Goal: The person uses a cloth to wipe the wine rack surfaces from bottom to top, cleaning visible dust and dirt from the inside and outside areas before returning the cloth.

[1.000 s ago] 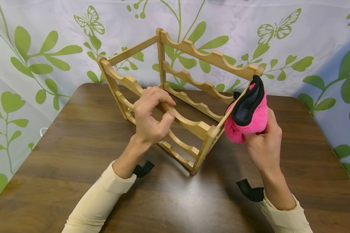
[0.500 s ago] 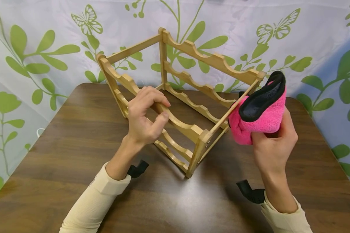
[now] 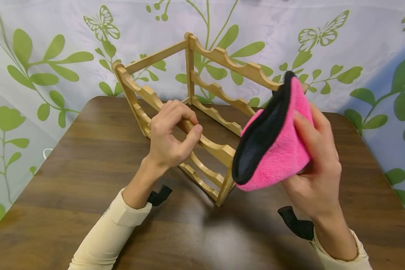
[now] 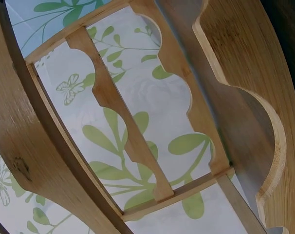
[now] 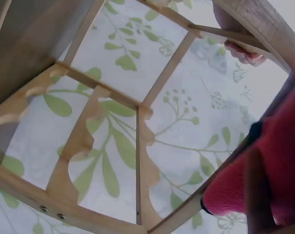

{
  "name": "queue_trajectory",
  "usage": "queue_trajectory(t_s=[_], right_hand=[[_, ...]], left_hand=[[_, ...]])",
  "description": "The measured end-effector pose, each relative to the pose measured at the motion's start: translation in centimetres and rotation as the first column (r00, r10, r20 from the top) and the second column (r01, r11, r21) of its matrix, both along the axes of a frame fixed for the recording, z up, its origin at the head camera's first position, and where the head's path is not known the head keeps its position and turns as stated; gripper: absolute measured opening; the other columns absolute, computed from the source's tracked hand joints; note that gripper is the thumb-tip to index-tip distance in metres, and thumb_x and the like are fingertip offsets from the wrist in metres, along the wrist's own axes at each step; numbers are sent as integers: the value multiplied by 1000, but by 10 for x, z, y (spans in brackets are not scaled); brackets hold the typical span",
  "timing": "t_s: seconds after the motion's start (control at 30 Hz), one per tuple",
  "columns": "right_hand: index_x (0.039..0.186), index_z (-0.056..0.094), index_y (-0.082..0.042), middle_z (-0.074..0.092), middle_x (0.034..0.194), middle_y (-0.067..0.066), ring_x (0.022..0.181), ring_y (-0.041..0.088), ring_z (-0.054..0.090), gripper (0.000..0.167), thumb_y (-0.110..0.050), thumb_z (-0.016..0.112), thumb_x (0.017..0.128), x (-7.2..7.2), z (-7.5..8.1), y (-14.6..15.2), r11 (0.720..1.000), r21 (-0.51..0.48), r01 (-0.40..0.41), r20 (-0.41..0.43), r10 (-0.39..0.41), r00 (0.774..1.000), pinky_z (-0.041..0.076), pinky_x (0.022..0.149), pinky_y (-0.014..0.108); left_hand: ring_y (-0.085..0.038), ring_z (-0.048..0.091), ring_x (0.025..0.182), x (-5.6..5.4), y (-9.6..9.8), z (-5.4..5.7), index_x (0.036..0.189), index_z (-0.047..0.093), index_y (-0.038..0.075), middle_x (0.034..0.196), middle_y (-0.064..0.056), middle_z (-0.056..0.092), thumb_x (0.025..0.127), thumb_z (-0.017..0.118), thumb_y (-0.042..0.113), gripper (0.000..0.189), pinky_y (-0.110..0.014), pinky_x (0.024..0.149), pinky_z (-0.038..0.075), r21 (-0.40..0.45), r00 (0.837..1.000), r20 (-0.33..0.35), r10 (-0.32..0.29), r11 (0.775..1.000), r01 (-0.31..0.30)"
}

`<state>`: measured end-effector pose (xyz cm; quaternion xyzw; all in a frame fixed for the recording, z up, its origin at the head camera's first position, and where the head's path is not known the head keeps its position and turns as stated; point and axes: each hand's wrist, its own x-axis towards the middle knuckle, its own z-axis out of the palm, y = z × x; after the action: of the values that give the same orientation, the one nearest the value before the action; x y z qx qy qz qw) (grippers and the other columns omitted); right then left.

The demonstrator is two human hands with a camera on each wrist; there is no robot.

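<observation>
A light wooden wine rack (image 3: 218, 149) with scalloped rails stands tilted on its lower edge. My left hand (image 3: 172, 137) grips its top front rail, fingers curled over the wood and thumb near the front. In my right hand (image 3: 318, 168) is a folded pink fluffy cloth (image 3: 276, 161) with black edging. The cloth overlaps the rack's near right corner in the head view and hides it. From the right wrist, the cloth (image 5: 228, 195) shows close beside a rack bar, with my left fingers (image 5: 242, 54) on the far rail. The left wrist view looks through the scalloped rails (image 4: 113, 112).
The rack stands on a dark brown wooden table (image 3: 71, 168). Behind hangs a white curtain (image 3: 138, 22) printed with green leaves and butterflies. Black wrist mounts (image 3: 160, 195) jut out from both cream sleeves (image 3: 113, 232).
My right hand first drew the cloth right, off the rack's right end, then brought it nearer and left over the front corner. The rack and left hand shifted slightly left.
</observation>
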<state>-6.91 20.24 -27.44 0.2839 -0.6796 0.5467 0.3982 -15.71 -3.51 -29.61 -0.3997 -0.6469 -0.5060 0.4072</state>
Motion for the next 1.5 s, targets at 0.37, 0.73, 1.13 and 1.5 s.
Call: queue_trajectory(t_s=[0.37, 0.73, 1.13, 1.5], right_hand=[[127, 63, 0, 50, 139, 23, 128, 36, 43, 64, -53, 61, 90, 0, 21, 9, 867, 498, 9, 54, -41, 998, 38, 102, 29], [126, 64, -3, 51, 137, 22, 126, 34, 45, 56, -48, 54, 95, -4, 23, 8, 802, 595, 56, -2, -68, 998, 38, 99, 42], [128, 62, -2, 50, 137, 24, 126, 35, 44, 59, -49, 53, 94, -5, 23, 15, 795, 601, 78, -16, -86, 996, 37, 101, 44], [127, 63, -2, 50, 139, 22, 128, 35, 44, 55, -22, 64, 76, -15, 18, 21, 825, 557, 97, -8, -112, 994, 36, 101, 44]], left_hand=[[-18, 46, 59, 0, 3, 0, 70, 58, 3, 66, -5, 54, 77, 57, 10, 10, -32, 64, 36, 18, 1000, -17, 4, 1000, -4], [-16, 46, 60, 0, -3, -1, 69, 59, 5, 66, -4, 55, 76, 56, 10, 9, -30, 65, 34, 55, 1000, -2, -22, 998, 22], [-17, 45, 61, -3, -3, -1, 69, 59, 3, 65, -6, 55, 74, 56, 7, 7, -30, 65, 34, 93, 995, 18, -99, 991, 97], [-16, 48, 63, -6, -13, -1, 69, 59, 2, 66, -6, 56, 74, 58, 7, 7, -29, 64, 35, 100, 985, 33, -168, 981, 164]])
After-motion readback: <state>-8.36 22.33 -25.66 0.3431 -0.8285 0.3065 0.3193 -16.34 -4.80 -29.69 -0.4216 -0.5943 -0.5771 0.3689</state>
